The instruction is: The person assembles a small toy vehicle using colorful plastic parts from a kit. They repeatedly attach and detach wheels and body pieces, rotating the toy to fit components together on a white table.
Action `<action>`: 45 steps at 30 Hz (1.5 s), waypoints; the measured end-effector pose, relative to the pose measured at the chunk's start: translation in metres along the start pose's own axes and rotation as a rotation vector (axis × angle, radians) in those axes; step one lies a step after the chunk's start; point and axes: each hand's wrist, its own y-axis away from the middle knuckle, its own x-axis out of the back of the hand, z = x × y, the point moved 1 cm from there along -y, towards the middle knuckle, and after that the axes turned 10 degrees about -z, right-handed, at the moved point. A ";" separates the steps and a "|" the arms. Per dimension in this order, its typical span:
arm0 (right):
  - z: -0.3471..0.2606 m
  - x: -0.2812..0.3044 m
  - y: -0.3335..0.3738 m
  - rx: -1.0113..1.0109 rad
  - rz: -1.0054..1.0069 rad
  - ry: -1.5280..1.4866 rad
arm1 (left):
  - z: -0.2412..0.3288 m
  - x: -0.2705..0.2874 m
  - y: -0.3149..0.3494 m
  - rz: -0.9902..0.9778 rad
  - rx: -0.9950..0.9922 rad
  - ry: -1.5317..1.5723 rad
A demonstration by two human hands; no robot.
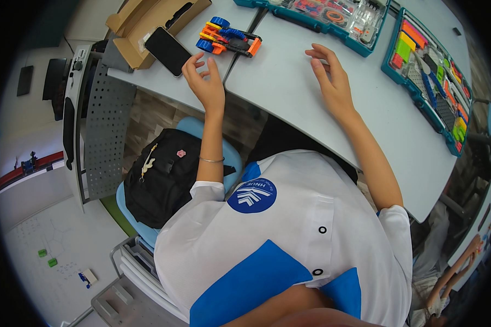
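A small toy vehicle (229, 38) built from orange, black and yellow pieces with blue wheels stands on the table, near the seam between two tabletops. My left hand (206, 87) is just below it, beside a black smartphone (168, 50); its fingers are bent, apart and empty. Whether a fingertip touches the phone's edge, I cannot tell. Over the bare white tabletop (278, 71), my right hand (333, 82) is held with thumb and fingers spread and loosely curved, with nothing in it. The vehicle lies between both hands, touched by neither.
An opened cardboard box (139, 32) sits behind the phone. Two teal cases of building parts, one at the back (333, 22) and one at the right (428, 76), lie open. A black backpack (163, 174) rests on a blue chair (232, 155). Another person's arms (458, 267) show at the far right.
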 end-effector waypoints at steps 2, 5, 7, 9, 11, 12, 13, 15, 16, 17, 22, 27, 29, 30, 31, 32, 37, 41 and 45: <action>0.000 0.004 0.006 -0.008 0.008 0.023 | -0.005 -0.002 -0.002 0.004 0.008 -0.031; 0.001 0.010 0.011 -0.014 0.026 0.019 | -0.005 -0.005 -0.005 -0.014 -0.059 -0.190; 0.003 0.014 0.013 -0.012 0.042 0.009 | 0.000 -0.008 -0.003 -0.020 -0.074 -0.169; 0.003 0.017 0.014 -0.003 0.059 0.007 | 0.003 -0.010 -0.001 -0.013 -0.082 -0.121; 0.003 0.020 0.017 -0.005 0.089 0.032 | 0.001 -0.011 0.001 0.008 -0.082 -0.047; 0.003 0.022 0.018 -0.005 0.102 0.045 | -0.001 -0.012 0.003 0.023 -0.076 -0.025; 0.002 0.024 0.020 -0.018 0.119 0.041 | -0.005 -0.013 0.004 0.039 -0.070 -0.003; 0.002 0.028 0.023 -0.043 0.149 0.033 | -0.007 -0.015 0.004 0.064 -0.057 0.023; 0.003 0.031 0.024 -0.045 0.155 0.031 | -0.008 -0.016 0.004 0.073 -0.051 0.027; 0.006 0.034 0.024 -0.047 0.161 0.028 | -0.008 -0.017 0.003 0.082 -0.045 0.032; 0.008 0.037 0.024 -0.055 0.173 0.004 | -0.010 -0.018 0.000 0.058 0.041 -0.103; 0.007 0.036 0.024 -0.053 0.172 0.013 | -0.029 -0.022 -0.004 0.033 0.120 -0.302; 0.009 0.036 0.024 -0.048 0.171 0.010 | -0.027 -0.026 -0.006 0.052 0.130 -0.178; 0.010 0.036 0.024 -0.045 0.169 0.008 | -0.029 -0.026 -0.008 0.032 0.158 -0.110; 0.009 0.035 0.024 -0.046 0.163 0.040 | -0.033 -0.023 -0.010 0.013 0.187 -0.044; 0.009 0.034 0.023 -0.047 0.155 0.072 | -0.035 -0.020 -0.011 -0.004 0.217 0.022; 0.004 -0.007 -0.007 0.177 0.069 0.304 | -0.034 -0.023 -0.009 -0.047 0.229 0.093; 0.013 -0.056 -0.055 0.385 0.029 0.456 | -0.034 -0.025 -0.013 -0.096 0.252 0.196; 0.017 -0.072 -0.076 0.320 -0.121 0.403 | -0.035 -0.024 -0.011 -0.049 0.195 0.134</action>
